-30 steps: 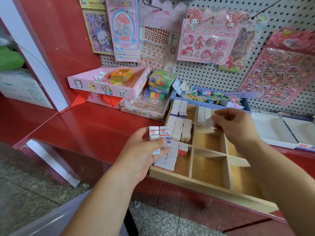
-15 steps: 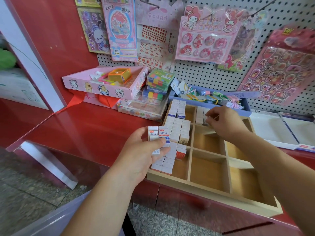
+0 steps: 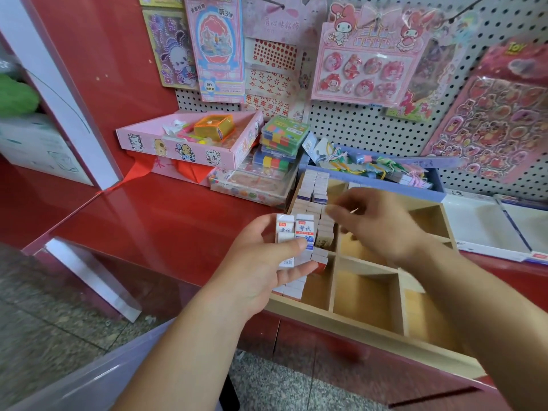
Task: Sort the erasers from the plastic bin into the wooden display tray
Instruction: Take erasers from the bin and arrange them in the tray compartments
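Left hand (image 3: 261, 271): grasps the held erasers (image 3: 293, 232), a small batch in white, blue-printed sleeves, upright between thumb and fingers, over the left side of the wooden display tray (image 3: 370, 333).
Right hand (image 3: 379, 226): blurred, fingers loosely curled, fingertips just beside the held batch; cannot tell whether it grasps anything.
Tray: on the red counter (image 3: 148, 221), at its front edge.
Packed erasers (image 3: 314, 188): tight rows filling the tray's left column of compartments, directly behind and below the left hand's grip.
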The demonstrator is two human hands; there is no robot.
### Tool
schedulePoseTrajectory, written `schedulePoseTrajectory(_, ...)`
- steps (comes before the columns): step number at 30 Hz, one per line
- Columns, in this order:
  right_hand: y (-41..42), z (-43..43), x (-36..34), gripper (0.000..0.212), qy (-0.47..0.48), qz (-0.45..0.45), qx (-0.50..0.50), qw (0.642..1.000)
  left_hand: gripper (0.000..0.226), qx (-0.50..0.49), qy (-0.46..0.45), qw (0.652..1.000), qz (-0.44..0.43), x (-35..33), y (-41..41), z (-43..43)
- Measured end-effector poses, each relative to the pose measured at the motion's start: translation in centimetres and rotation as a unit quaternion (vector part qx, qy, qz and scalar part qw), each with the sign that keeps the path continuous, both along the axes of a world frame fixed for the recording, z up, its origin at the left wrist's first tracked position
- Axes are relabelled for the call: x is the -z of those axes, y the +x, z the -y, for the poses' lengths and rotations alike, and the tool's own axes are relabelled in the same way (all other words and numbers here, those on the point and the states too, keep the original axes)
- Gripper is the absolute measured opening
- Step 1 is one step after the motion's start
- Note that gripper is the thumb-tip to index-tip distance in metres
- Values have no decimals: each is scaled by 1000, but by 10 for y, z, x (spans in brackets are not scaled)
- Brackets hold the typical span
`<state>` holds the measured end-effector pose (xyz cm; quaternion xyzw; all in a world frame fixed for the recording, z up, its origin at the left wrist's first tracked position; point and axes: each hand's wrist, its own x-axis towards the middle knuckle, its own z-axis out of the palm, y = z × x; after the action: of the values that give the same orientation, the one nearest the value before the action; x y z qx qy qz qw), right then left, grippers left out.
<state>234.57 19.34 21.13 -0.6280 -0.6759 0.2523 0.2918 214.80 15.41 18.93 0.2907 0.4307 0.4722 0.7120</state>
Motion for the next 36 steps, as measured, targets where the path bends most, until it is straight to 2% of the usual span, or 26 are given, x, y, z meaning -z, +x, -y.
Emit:
schedulePoseTrajectory(2, -22, 14, -5, 21, -82, -102, -50, 990, 37, 20, 14, 1000, -5, -1, 2, 3)
schedulePoseTrajectory(5, -30, 18, -2, 17, -112, -121, -72, 984, 34, 15, 26, 999, -20, 0, 3, 5)
schedulePoseTrajectory(8, -27, 9, 4, 19, -139, -240, -23, 960, 35, -23, 14, 999, -24, 2, -1, 2)
schedulePoseTrajectory(10, -20, -2, 2, 20, -121, -305, 32, 944, 37, -44, 3, 999, -22, 2, -5, 0)
schedulePoseTrajectory(12, -10, -17, -1, 17, -55, -264, 78, 960, 38, -57, -5, 998, -19, 2, -9, -1)
schedulePoseTrajectory(15, 5, -41, -2, 11, 55, -73, 93, 991, 39, -60, -14, 998, -14, 2, -11, -3)
schedulePoseTrajectory(17, 8, -52, 2, 10, 66, 12, 64, 996, 40, -57, -16, 998, -13, 3, -12, -4)
schedulePoseTrajectory(19, 8, -60, 8, 10, 58, 52, 47, 996, 40, -56, -15, 998, -14, 4, -14, -6)
schedulePoseTrajectory(23, 3, -68, 17, 9, 44, 56, 35, 997, 40, -62, -14, 998, -8, 5, -18, -8)
schedulePoseTrajectory(31, -14, -73, 29, 12, 60, 135, 35, 988, 41, -61, -13, 998, -14, 6, -21, -8)
schedulePoseTrajectory(36, -13, -77, 22, 15, -9, 70, 58, 996, 40, -50, -9, 999, -15, 7, -23, -7)
